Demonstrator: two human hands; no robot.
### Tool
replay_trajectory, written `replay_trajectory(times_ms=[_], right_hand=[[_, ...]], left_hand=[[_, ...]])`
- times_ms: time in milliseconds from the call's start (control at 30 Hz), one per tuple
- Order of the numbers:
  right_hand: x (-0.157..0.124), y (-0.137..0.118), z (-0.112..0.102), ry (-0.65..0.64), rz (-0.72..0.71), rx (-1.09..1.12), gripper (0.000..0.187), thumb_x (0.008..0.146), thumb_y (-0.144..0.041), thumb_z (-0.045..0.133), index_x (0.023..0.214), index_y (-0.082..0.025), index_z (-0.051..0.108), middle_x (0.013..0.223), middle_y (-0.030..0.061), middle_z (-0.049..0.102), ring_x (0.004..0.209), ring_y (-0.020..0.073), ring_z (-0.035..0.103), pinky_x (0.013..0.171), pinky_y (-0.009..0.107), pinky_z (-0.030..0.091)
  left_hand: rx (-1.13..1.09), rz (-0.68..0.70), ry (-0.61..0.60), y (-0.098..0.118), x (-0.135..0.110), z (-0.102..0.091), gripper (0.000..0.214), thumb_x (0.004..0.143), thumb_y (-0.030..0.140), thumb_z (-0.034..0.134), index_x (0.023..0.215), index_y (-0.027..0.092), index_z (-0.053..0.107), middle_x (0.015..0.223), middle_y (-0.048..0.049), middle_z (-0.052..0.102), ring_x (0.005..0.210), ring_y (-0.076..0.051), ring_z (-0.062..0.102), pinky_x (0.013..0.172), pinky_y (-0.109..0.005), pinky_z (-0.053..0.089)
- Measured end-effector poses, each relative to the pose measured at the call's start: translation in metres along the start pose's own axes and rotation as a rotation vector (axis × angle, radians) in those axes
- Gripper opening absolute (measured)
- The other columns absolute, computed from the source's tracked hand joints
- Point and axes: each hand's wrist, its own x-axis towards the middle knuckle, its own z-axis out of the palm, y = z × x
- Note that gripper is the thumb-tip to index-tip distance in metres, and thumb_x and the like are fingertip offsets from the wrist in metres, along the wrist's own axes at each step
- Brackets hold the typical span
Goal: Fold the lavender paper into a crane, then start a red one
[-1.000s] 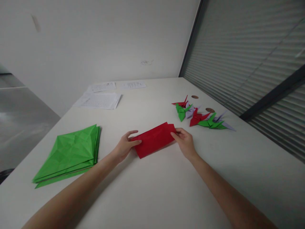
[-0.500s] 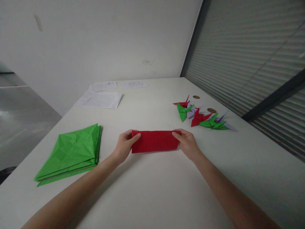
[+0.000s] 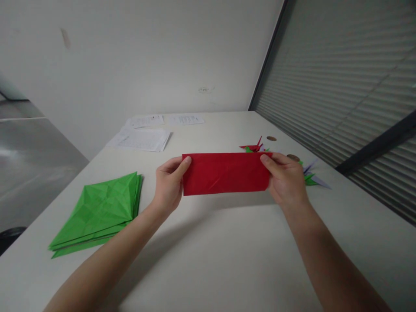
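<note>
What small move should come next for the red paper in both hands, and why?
Probably lower the red paper flat onto the table, because the left hand and right hand pinch its opposite ends and hold it raised.

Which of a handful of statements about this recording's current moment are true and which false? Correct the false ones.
1. A green paper stack lies on the table. True.
2. The left grip and right grip hold the red paper at opposite ends. True.
3. The red paper lies flat on the table. False: it is held up above it.
4. The printed sheets lie farther from the person than the green paper stack. True.
5. The green paper stack is right of the red paper. False: it is left of it.
</note>
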Motion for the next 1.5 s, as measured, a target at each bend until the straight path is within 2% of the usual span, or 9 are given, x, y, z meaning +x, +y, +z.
replay_trajectory(times_ms=[267, 467, 633, 800, 900, 1033, 1200, 1367, 1500], right_hand=[[-0.009, 0.015, 0.007, 0.096, -0.018, 0.028, 0.024, 0.060, -0.037, 0.086, 0.075, -0.022, 0.074, 0.074, 0.0008, 0.074, 0.065, 0.0176, 0.068, 0.069, 0.038, 0.059], [-0.014, 0.018, 0.015, 0.147, 0.011, 0.057, 0.023, 0.056, -0.033, 0.087, 0.073, -0.022, 0.076, 0.070, -0.0007, 0.073, 0.063, 0.0145, 0.065, 0.068, 0.033, 0.056], [-0.014, 0.022, 0.014, 0.172, 0.004, 0.033, 0.023, 0.057, -0.033, 0.087, 0.073, -0.022, 0.076, 0.070, -0.0001, 0.073, 0.064, 0.0149, 0.065, 0.069, 0.034, 0.056], [-0.012, 0.033, 0.014, 0.220, 0.036, 0.060, 0.027, 0.052, -0.034, 0.088, 0.073, -0.021, 0.076, 0.070, -0.0004, 0.073, 0.063, 0.0148, 0.065, 0.071, 0.035, 0.056], [-0.011, 0.039, 0.014, 0.243, 0.061, 0.097, 0.028, 0.049, -0.034, 0.089, 0.071, -0.022, 0.076, 0.069, -0.0009, 0.073, 0.064, 0.0147, 0.064, 0.073, 0.035, 0.056], [-0.011, 0.044, 0.013, 0.229, 0.090, 0.107, 0.027, 0.051, -0.036, 0.089, 0.072, -0.023, 0.076, 0.073, -0.0002, 0.074, 0.068, 0.0156, 0.065, 0.075, 0.035, 0.055], [-0.013, 0.049, 0.011, 0.190, 0.177, 0.100, 0.030, 0.051, -0.038, 0.088, 0.076, -0.024, 0.078, 0.074, 0.0004, 0.074, 0.068, 0.0162, 0.065, 0.070, 0.033, 0.054], [-0.015, 0.056, 0.005, 0.104, 0.215, 0.079, 0.029, 0.056, -0.041, 0.087, 0.078, -0.024, 0.078, 0.076, 0.0003, 0.075, 0.068, 0.0159, 0.064, 0.069, 0.032, 0.052], [-0.016, 0.060, 0.001, 0.073, 0.167, 0.018, 0.027, 0.060, -0.042, 0.085, 0.079, -0.024, 0.078, 0.077, 0.0005, 0.074, 0.069, 0.0157, 0.064, 0.068, 0.032, 0.051]], left_hand=[[-0.038, -0.033, 0.046, -0.001, -0.005, -0.007, 0.025, 0.056, 0.037, 0.088, 0.066, 0.019, 0.073, 0.066, 0.0008, 0.068, 0.061, -0.011, 0.057, 0.059, -0.023, 0.046], [-0.028, -0.002, 0.156, -0.005, -0.002, -0.009, 0.028, 0.055, 0.039, 0.087, 0.072, 0.020, 0.075, 0.073, -0.0008, 0.071, 0.064, -0.011, 0.058, 0.061, -0.023, 0.046], [-0.021, 0.000, 0.160, -0.011, 0.004, -0.011, 0.026, 0.055, 0.039, 0.087, 0.069, 0.020, 0.075, 0.071, -0.0007, 0.070, 0.064, -0.012, 0.057, 0.060, -0.024, 0.045], [0.032, 0.068, 0.125, -0.022, 0.014, -0.019, 0.023, 0.058, 0.035, 0.086, 0.070, 0.019, 0.075, 0.072, -0.0012, 0.071, 0.066, -0.012, 0.059, 0.066, -0.025, 0.046], [0.142, 0.148, 0.129, -0.028, 0.019, -0.025, 0.022, 0.060, 0.034, 0.084, 0.070, 0.018, 0.074, 0.071, -0.0018, 0.070, 0.066, -0.012, 0.059, 0.065, -0.026, 0.046], [0.258, 0.219, 0.049, -0.033, 0.023, -0.030, 0.020, 0.068, 0.034, 0.079, 0.075, 0.018, 0.070, 0.074, -0.0015, 0.069, 0.069, -0.013, 0.060, 0.067, -0.025, 0.047], [0.320, 0.264, -0.041, -0.039, 0.024, -0.034, 0.021, 0.077, 0.037, 0.070, 0.077, 0.019, 0.061, 0.072, 0.0006, 0.062, 0.066, -0.012, 0.055, 0.062, -0.023, 0.045], [0.458, 0.346, -0.026, -0.047, 0.026, -0.041, 0.025, 0.082, 0.040, 0.064, 0.073, 0.019, 0.053, 0.067, 0.0021, 0.054, 0.062, -0.011, 0.050, 0.058, -0.022, 0.044], [0.601, 0.436, 0.021, -0.049, 0.026, -0.046, 0.021, 0.083, 0.037, 0.061, 0.074, 0.020, 0.053, 0.069, 0.0017, 0.055, 0.063, -0.012, 0.052, 0.056, -0.022, 0.043]])
